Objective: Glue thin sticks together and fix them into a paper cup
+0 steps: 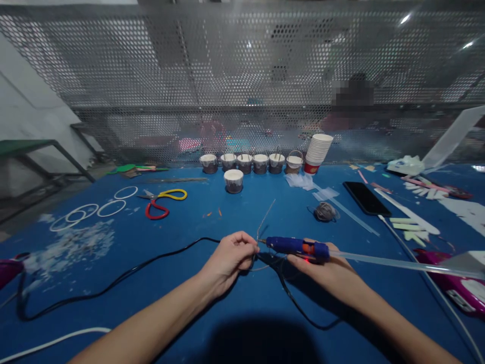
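My right hand (pixel 331 273) is wrapped round a blue glue gun (pixel 290 245), its nozzle pointing left. A clear glue stick (pixel 379 261) runs out of the gun's back end to the right. At the nozzle tip, my left hand (pixel 234 258) pinches a thin grey string (pixel 265 217), whose free end rises above the fingers. Whether the nozzle touches the string or stands just beside it, I cannot tell. A loop of string hangs below the fingers, partly hidden. The gun's black cord (pixel 140 268) trails across the blue table (pixel 182 318).
Small wrapped paper cups (pixel 234 181) and a cup stack (pixel 318 151) stand before a perforated metal screen (pixel 151 91). Scissors (pixel 162 202) and white rings (pixel 110 208) lie left. A yarn ball (pixel 325 212), phone (pixel 366 198) and pink device (pixel 450 280) lie right.
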A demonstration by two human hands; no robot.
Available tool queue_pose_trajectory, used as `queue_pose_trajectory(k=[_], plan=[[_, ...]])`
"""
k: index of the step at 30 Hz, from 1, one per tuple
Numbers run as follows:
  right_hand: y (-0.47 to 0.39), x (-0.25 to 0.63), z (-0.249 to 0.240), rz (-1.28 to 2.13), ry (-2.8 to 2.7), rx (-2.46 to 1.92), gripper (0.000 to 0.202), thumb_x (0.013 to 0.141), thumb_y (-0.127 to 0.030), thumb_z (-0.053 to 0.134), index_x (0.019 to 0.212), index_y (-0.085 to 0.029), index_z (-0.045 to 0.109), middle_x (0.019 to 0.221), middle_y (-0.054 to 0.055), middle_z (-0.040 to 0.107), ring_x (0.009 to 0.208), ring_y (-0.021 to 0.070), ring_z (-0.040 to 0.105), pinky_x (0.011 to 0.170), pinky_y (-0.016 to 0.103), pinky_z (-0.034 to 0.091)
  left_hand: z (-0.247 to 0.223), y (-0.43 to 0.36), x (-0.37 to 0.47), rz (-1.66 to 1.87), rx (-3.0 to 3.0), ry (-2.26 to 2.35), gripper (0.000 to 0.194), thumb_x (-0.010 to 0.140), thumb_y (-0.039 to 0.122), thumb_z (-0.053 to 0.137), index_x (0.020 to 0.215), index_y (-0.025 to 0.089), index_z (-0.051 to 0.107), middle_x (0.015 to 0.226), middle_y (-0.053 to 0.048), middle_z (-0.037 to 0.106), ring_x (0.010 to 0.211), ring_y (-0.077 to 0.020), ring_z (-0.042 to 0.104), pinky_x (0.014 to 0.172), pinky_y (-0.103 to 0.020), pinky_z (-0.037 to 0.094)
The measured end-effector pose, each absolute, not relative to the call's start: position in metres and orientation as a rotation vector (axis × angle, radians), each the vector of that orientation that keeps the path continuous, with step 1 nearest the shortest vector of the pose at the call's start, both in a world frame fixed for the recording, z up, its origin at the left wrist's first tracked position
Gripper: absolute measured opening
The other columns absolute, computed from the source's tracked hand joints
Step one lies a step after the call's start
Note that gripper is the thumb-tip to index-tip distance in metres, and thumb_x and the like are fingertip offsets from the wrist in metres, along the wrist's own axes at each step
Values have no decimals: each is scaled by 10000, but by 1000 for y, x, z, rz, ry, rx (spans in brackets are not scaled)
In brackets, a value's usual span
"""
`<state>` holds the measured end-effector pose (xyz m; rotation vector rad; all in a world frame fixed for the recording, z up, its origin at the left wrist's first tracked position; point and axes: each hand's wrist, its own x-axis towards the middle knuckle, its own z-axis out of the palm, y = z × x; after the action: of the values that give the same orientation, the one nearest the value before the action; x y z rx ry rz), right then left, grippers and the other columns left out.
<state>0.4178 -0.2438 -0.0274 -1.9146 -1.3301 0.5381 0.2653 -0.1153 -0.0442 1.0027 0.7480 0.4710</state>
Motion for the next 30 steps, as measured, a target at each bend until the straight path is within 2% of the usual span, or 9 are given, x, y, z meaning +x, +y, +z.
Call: queue_pose_trajectory(k=[3,9,14,23,30], plan=[[-244,418,-28,542,-1335,-1930,274,751,-435,520,618,-207,592,588,17,594,546,167,532,539,293,409,-45,-116,265,456,1012,753,123,572,102,640,586,144,525,419,58,458,330,-3,274,370,-184,131],[-245,419,-28,550,-1328,-1963,294,746,-447,527,593,-202,575,570,12,586,543,163,529,526,276,411,-46,-116,264,460,1042,747,125,566,111,634,599,144,518,460,32,509,334,-7,293,370,-188,143],[-246,420,-28,583,-1324,-1963,284,758,-442,527,641,-192,596,606,28,602,562,173,535,530,279,415,-47,-115,264,450,1045,758,126,571,113,632,589,150,512,413,61,463,322,-10,285,366,-184,145],[-247,419,-29,598,-1312,-1892,253,728,-419,570,618,-203,640,562,16,600,517,159,522,498,273,393,-48,-115,265,454,1036,748,155,570,100,637,571,160,494,369,89,398,310,-10,263,354,-181,143],[-230,447,-35,462,-1005,-1992,287,751,-449,548,668,-217,695,663,41,681,684,233,610,617,314,422,-49,-114,265,456,1063,749,168,575,108,649,585,158,489,393,78,424,317,-10,271,357,-189,144]])
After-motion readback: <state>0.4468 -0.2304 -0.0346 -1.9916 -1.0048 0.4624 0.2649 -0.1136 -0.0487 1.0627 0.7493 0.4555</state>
